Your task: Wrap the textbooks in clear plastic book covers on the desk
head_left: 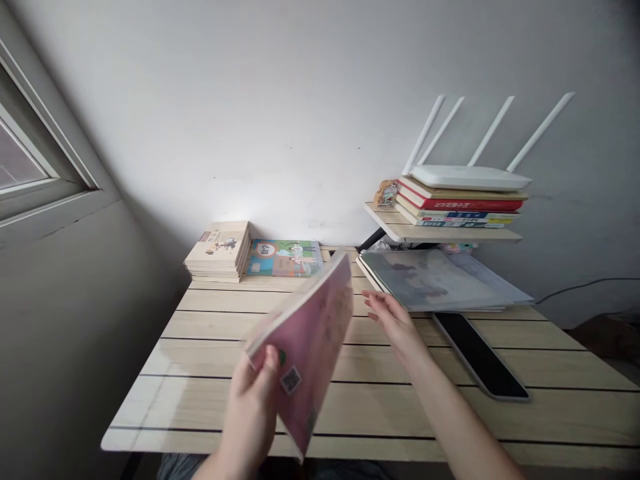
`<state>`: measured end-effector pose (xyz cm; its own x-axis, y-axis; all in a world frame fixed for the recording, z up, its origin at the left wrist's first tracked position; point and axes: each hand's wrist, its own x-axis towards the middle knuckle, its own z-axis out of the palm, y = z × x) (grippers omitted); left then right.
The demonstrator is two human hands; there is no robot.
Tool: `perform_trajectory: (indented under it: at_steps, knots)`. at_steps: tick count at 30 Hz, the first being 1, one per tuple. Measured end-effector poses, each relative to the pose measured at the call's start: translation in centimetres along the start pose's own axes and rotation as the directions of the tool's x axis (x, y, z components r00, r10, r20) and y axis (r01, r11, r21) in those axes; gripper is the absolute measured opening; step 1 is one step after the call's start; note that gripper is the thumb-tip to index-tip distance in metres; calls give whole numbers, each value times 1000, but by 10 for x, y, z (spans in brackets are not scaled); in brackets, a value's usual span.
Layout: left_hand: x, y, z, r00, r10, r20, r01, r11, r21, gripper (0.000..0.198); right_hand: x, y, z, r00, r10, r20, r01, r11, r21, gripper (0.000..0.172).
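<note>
My left hand (255,393) grips a pink-covered book (315,347) by its near left corner, thumb on the cover beside a printed QR code. The book is tilted up above the desk and slightly blurred by motion. My right hand (390,317) is apart from it on the right, fingers stretched out with nothing in them. Beyond the book, a colourful textbook (285,258) lies flat near the wall. A stack of beige books (219,250) stands beside it on the left.
The slatted wooden desk (200,363) carries a folder with papers (425,280) and a black-screened phone or tablet (477,353) on the right. A raised shelf (415,231) holds stacked books (460,203) under a white router (470,177). A window (35,153) is at left.
</note>
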<state>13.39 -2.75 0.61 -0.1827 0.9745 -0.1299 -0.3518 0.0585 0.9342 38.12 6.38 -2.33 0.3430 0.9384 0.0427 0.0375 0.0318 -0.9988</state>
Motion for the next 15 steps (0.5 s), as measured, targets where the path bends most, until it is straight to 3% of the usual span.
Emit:
perform_trajectory:
  at_steps: [2,4,6,9,12,15]
  knots:
    - [15,5,-3,978,-205,-38,194,961,-198,39,7,7,-3,998,12,66,-9,999,-49,48]
    - [31,1,-8,951,-307,-39,285,918,-276,31,12,16,-4,977,70,201,-54,995,-84,46]
    - [47,-10,-15,943,-332,-25,315,914,-255,24,15,28,-3,941,135,310,-96,986,-138,44]
    - [70,-27,-29,946,-325,6,324,942,-92,21,20,47,1,933,175,314,-88,959,-270,38]
    - [91,-36,-45,976,-211,-57,218,965,147,32,23,59,4,956,158,248,-21,878,-477,29]
    - [105,-38,-60,981,124,-148,-40,879,474,41,23,63,5,976,87,198,68,745,-664,25]
